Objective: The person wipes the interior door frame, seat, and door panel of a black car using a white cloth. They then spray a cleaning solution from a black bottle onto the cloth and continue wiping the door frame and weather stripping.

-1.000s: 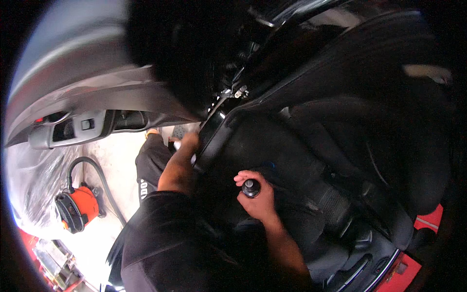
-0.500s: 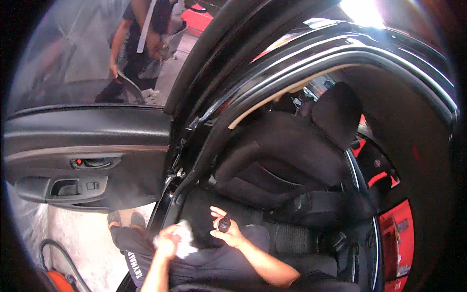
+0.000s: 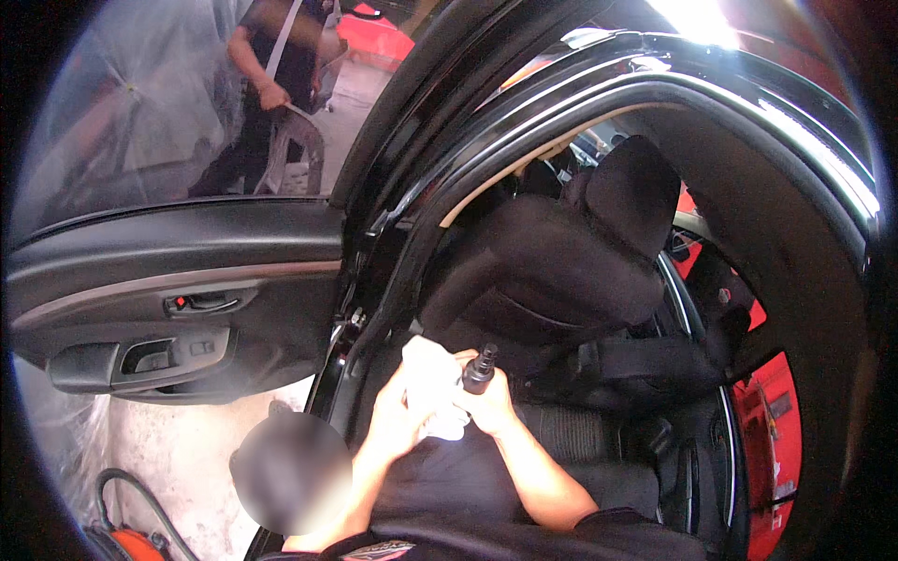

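Observation:
A crumpled white cloth (image 3: pixel 436 385) is gripped in my left hand (image 3: pixel 395 417), in front of my body inside the car. Close beside it on the right, my right hand (image 3: pixel 488 408) is wrapped round a small black bottle (image 3: pixel 480 368) with a narrow stepped top, which points up and away from me. The cloth and the fingers of my right hand meet or overlap; I cannot tell whether the bottle touches the cloth. Part of my left fingers is hidden behind the cloth.
An opened car door (image 3: pixel 187 304) stands to my left. Ahead is a black front seat (image 3: pixel 561 271). Beyond the door window a person (image 3: pixel 281 75) holds a grey hose (image 3: pixel 301 140). An orange machine (image 3: pixel 126 544) with a black hose sits on the floor at lower left.
Both hands have come up and together, bringing the cloth next to the bottle. My view has shifted slightly. The person outside has moved the hose.

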### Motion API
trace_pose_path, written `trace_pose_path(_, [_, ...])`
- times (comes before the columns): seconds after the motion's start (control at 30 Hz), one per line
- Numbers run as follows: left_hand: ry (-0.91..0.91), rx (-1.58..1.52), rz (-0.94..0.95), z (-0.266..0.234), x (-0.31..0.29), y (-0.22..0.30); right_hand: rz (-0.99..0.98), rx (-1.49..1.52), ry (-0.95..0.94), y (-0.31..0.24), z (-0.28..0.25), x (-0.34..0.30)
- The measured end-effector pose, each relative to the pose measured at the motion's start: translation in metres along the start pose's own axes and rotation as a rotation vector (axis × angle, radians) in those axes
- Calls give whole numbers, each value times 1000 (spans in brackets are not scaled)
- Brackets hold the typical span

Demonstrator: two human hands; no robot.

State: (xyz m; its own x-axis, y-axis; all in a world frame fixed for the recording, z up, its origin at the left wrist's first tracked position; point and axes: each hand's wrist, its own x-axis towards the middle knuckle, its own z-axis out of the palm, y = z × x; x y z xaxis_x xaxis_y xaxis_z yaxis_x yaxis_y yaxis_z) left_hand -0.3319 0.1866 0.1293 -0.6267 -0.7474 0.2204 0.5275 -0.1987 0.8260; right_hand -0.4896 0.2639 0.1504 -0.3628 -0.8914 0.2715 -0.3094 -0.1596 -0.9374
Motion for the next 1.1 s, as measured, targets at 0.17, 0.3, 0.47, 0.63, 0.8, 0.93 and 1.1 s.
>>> trace_pose_path(0.17, [-16,-165,-63,-42,7,-15,21,120,100,-25,0,7])
trace_pose_path(0.3, [-20,-476,-84,-76,31,27,37,473,-3,-56,-2,52])
trace_pose_path(0.47, [-232,-562,-438,-64,64,68,7,426,-263,-115,-3,97])
trace_pose_path(0.63, [-331,-249,-196,-43,69,88,-3,107,-295,-119,-10,106])
trace_pose_path(0.8, [-70,-377,214,7,86,112,-81,-1,0,-75,-12,95])
trace_pose_path(0.93, [-14,525,828,30,147,127,-4,65,138,-41,-36,36])
trace_pose_path(1.1, [149,908,947,82,243,165,257,31,334,10,-69,-28])
